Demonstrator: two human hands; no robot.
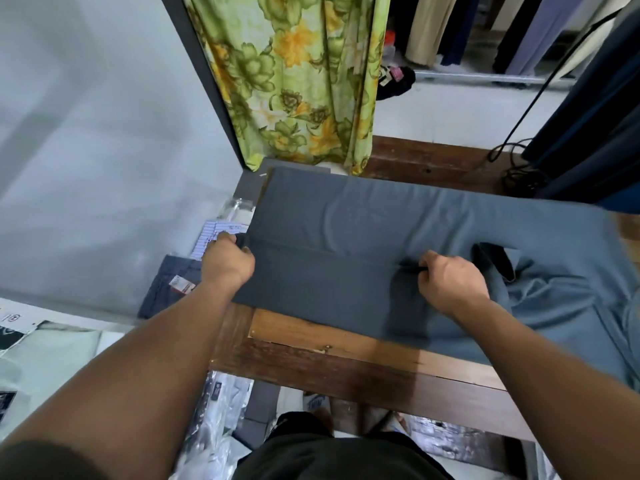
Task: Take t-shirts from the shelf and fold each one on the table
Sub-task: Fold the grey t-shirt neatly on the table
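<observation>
A grey-blue t-shirt (pixel 363 216) lies spread across the wooden table (pixel 346 355), its near side folded over so that a straight edge runs between my hands. My left hand (pixel 227 263) pinches that folded edge at the shirt's left end. My right hand (pixel 450 280) grips the same edge further right, beside the dark collar opening (pixel 493 259). The shirt's right part lies bunched and wrinkled toward the table's right edge.
A green and yellow floral curtain (pixel 294 81) hangs behind the table. Folded dark garments with a tag (pixel 169 289) and papers (pixel 214 233) lie left of the table. Plastic-wrapped packages (pixel 214 410) cover the floor. Clothes hang at the back right, with a black cable (pixel 519 161).
</observation>
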